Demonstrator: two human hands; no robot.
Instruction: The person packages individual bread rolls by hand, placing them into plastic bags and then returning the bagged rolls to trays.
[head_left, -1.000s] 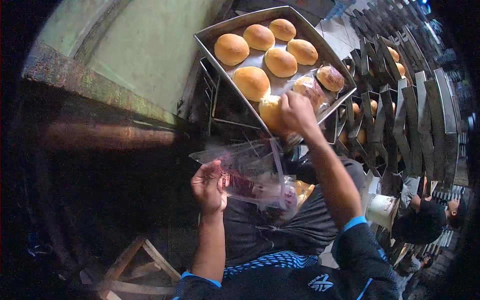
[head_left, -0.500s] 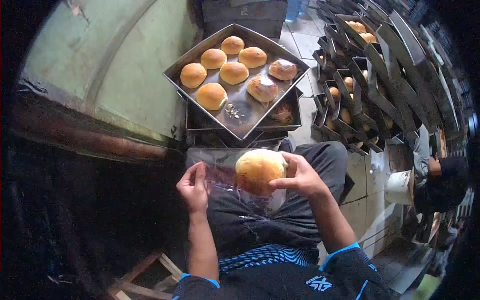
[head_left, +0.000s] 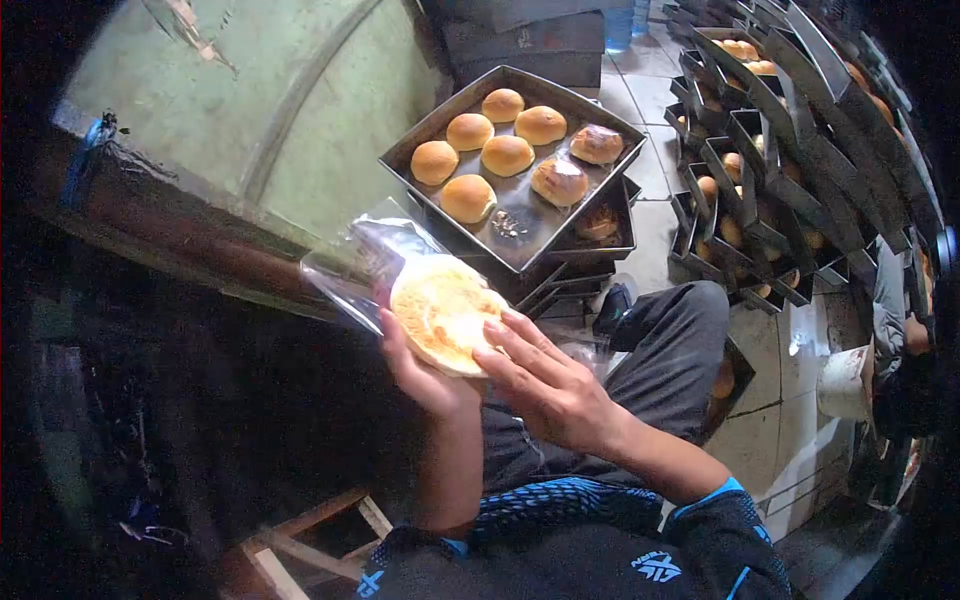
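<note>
A bun [head_left: 440, 310] lies tilted between my hands, its flat, browned underside facing up. My left hand [head_left: 430, 380] cups it from below, with the thumb along its near left edge. Fingers of my right hand [head_left: 550, 385] press on the bun's right side, stretched out and close together. A clear plastic bag [head_left: 385, 250] spreads beyond the bun at the upper left; the bun's far end appears to sit in its mouth, though glare blurs this. Just beyond my hands, a metal tray [head_left: 515, 262] carries several bare buns [head_left: 468, 198] and two shiny, wrapped-looking buns [head_left: 560, 182].
Another tray [head_left: 625, 240] sits beneath the first. Stacked trays of buns [head_left: 760, 190] fill the right side. A green panel [head_left: 250, 130] rises on the left. A person sits near a white bucket [head_left: 843, 383] at right. A wooden frame [head_left: 300, 545] stands at lower left.
The bun has moved left and turned underside up. My left hand has gone from pinching the bag's edge to cupping the bun. The whole view has shifted.
</note>
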